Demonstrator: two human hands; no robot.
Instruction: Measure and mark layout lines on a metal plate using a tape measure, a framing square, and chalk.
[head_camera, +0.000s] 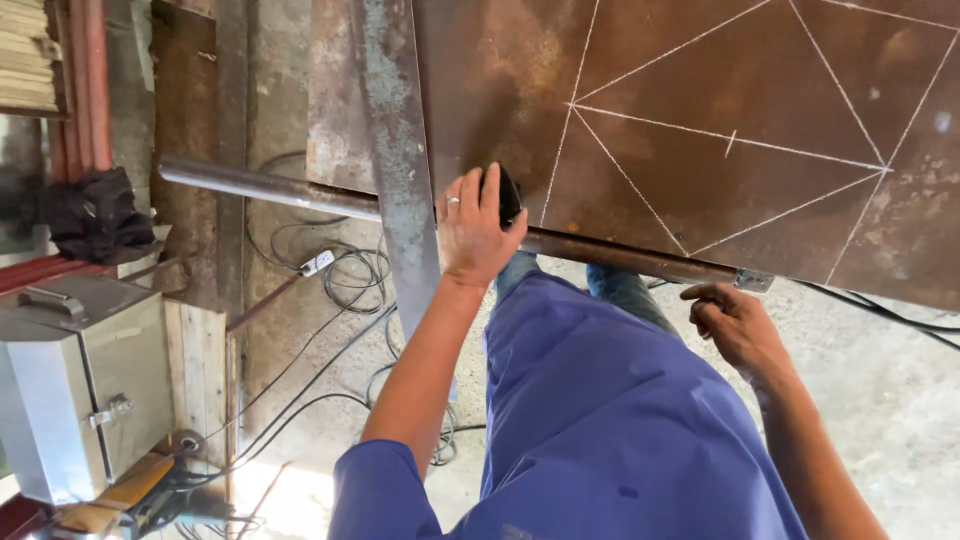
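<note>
Your blue work shirt (600, 420) fills the foreground, left hand (475, 230) fingers clamped on a small black object (508, 192) at the rusty steel sheet (700, 130)'s lower edge, right hand (735, 325) loosely curled, empty, below it; that sheet looks heavy, stiff, sharp-edged, so grip the edge.

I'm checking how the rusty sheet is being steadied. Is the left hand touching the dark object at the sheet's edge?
Touching. The head view shows the left hand with its fingers curled around the dark object, pressed at the near edge of the rusty sheet.
</note>
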